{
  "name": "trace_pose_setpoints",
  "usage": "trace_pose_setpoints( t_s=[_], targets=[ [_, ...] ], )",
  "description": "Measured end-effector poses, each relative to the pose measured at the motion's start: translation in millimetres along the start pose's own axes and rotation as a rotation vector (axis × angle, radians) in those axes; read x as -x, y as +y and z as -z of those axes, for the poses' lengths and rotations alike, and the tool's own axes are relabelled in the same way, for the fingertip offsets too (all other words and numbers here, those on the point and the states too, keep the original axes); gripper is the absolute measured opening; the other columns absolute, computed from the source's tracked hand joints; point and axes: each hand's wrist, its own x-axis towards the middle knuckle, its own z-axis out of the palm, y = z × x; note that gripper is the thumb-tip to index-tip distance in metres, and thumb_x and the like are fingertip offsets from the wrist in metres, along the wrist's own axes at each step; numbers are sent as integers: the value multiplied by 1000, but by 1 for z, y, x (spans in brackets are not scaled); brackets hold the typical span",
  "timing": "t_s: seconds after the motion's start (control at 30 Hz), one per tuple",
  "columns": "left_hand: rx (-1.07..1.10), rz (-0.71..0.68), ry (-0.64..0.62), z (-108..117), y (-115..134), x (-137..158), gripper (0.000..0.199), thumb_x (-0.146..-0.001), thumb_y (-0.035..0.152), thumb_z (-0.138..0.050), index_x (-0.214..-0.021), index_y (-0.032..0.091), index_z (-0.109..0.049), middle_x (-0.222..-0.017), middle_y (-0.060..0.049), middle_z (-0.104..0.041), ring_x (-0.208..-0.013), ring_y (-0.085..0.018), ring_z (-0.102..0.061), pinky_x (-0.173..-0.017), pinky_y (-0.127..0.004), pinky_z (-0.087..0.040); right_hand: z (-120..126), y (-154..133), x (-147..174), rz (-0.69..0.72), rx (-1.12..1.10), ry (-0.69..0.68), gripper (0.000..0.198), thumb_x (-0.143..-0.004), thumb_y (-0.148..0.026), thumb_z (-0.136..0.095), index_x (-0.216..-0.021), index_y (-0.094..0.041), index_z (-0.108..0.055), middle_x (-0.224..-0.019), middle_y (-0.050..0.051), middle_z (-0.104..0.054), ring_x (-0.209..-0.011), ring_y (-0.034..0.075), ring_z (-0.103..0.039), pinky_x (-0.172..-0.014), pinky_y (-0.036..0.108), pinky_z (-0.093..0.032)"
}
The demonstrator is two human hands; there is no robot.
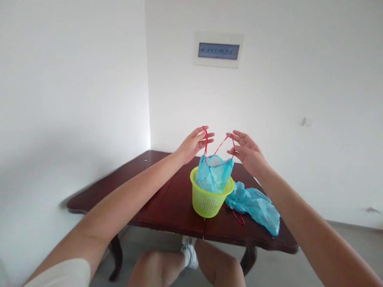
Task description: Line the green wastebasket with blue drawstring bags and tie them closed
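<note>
A blue plastic drawstring bag [214, 175] stands partly inside a yellow-green perforated basket [208, 203], its mouth gathered above the rim. My left hand [196, 144] holds one red drawstring loop [206, 141], which hangs over the fingers. On the other side, my right hand [245, 149] has the second red loop [222, 144] stretched over its spread fingers. Both loops are pulled up taut from the bag. A second blue bag [255, 205] lies crumpled right of the basket, its red string [238, 216] on the table.
The dark red wooden table [176, 215] stands against the corner, with curved legs. My knees [155, 267] are just below its front edge. A breaker panel [219, 51] and a wall switch [307, 122] are on the white wall behind.
</note>
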Motion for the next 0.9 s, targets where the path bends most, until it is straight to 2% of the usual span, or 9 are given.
trace_pose_setpoints(
  t_s=[0.1, 0.2, 0.27, 0.37, 0.43, 0.5, 0.63, 0.73, 0.9],
  targets=[
    [-89, -12, -48, -14, 2, 0, 49, -105, 33, -75, -150, 25, -58, -131, -10, -83, -86, -18, -80, -90, -37, -65, -4, -3, -7, 44, 131, -69, 70, -87, -31, -89, -152, -39, -67, -176, 4, -66, -65, 9, -63, -69, 37, -72],
    [-447, -106, -136, -23, 4, -1, 72, -91, 31, -89, -154, 24, -53, -91, 6, -70, -64, -12, -59, -68, -28, -51, -10, -13, -10, 130, 283, -172, 67, -95, -33, -84, -158, -37, -62, -170, 7, -71, -61, 10, -62, -61, 36, -68],
    [-697, -153, -260, -28, 2, -4, 68, -85, 34, -98, -142, 22, -62, -76, 10, -56, -63, -12, -50, -64, -27, -41, -17, -25, -10, 197, 394, -262, 58, -102, -32, -77, -159, -35, -62, -160, 8, -77, -70, 14, -70, -67, 37, -68],
    [-818, -194, -438, -33, -5, -12, 33, -100, 48, -88, -108, 19, -74, -79, 2, -61, -73, -16, -55, -70, -30, -43, -27, -42, -8, 364, 605, -360, 44, -112, -28, -65, -155, -31, -68, -140, 8, -85, -102, 24, -81, -92, 45, -70],
    [-792, -205, -494, -34, -9, -14, 45, -113, 58, -68, -96, 17, -76, -78, -2, -61, -74, -17, -55, -70, -32, -43, -32, -48, -8, 507, 727, -314, 36, -115, -27, -59, -148, -29, -73, -132, 10, -84, -119, 29, -79, -106, 51, -66],
    [-741, -162, -520, -33, -10, -14, 63, -118, 69, -52, -95, 17, -79, -68, 2, -47, -64, -16, -45, -62, -31, -35, -31, -44, -8, 575, 786, -169, 34, -116, -30, -56, -145, -28, -74, -134, 12, -80, -122, 29, -76, -106, 49, -63],
    [-587, -45, -520, -27, -7, -6, 72, -111, 86, -52, -92, 20, -75, -62, 8, -27, -53, -14, -24, -52, -30, -19, -18, -16, -7, 351, 821, -98, 32, -118, -50, -57, -119, -26, -78, -116, 10, -80, -98, 26, -74, -86, 40, -57],
    [-546, -22, -498, -23, -6, -1, 69, -109, 87, -55, -86, 23, -65, -60, 8, -30, -51, -13, -25, -50, -29, -21, -11, 2, -4, 183, 800, -157, 59, -120, -67, -50, -83, -25, -71, -83, 6, -74, -80, 24, -68, -78, 39, -51],
    [-491, 22, -479, -18, -11, 1, 64, -111, 84, -54, -96, 24, -67, -58, 9, -34, -48, -12, -26, -49, -27, -25, -18, 8, 1, 195, 722, -68, 50, -112, -74, -63, -99, -27, -72, -91, 4, -78, -75, 22, -64, -71, 35, -48]
  ],
)
